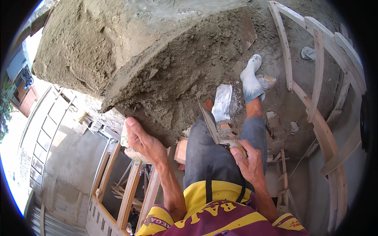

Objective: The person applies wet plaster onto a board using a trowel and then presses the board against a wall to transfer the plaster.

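Head view: right hand (249, 163) grips a trowel (209, 122), left hand (148, 144) holds a pale object (136, 156) beside the mortar (173, 82); light, even strokes should probably work best.

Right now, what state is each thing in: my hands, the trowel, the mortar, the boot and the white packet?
Left hand: against a pale object, grip unclear.
Right hand: closed around the handle of the trowel.
Trowel: held, blade dirty.
Mortar: rough, uneven.
White boot: worn, stained.
White packet: wrinkled, lying down.
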The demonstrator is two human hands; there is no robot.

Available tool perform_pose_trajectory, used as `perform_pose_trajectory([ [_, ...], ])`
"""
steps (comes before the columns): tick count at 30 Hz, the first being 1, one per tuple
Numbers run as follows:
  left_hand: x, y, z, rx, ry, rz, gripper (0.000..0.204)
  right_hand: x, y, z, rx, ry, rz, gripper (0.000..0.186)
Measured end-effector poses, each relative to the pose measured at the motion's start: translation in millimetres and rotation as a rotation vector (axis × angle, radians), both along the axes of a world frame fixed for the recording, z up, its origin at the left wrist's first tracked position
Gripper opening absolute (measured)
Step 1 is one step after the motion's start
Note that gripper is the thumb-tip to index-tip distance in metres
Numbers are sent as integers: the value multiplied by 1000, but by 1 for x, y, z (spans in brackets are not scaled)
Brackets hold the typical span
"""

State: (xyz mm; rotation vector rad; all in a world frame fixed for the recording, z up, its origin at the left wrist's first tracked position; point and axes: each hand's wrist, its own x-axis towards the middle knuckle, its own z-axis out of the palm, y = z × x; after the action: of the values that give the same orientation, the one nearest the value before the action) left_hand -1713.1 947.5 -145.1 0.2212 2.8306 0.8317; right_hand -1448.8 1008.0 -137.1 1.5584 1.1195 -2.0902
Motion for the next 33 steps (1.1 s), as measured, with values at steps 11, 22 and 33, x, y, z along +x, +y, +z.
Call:
perform_pose_trajectory([
  [11, 26, 9, 4, 32, -81, 20, 54, 24, 16, -14, 114, 40, -15, 38],
  [22, 74, 47, 11, 7, -23, 6, 51, 111, 8, -182, 89, -168, -190, 49],
  [33, 81, 98, 69, -9, -266, -23, 55, 21, 52, -330, -384, -82, -1235, 70],
])
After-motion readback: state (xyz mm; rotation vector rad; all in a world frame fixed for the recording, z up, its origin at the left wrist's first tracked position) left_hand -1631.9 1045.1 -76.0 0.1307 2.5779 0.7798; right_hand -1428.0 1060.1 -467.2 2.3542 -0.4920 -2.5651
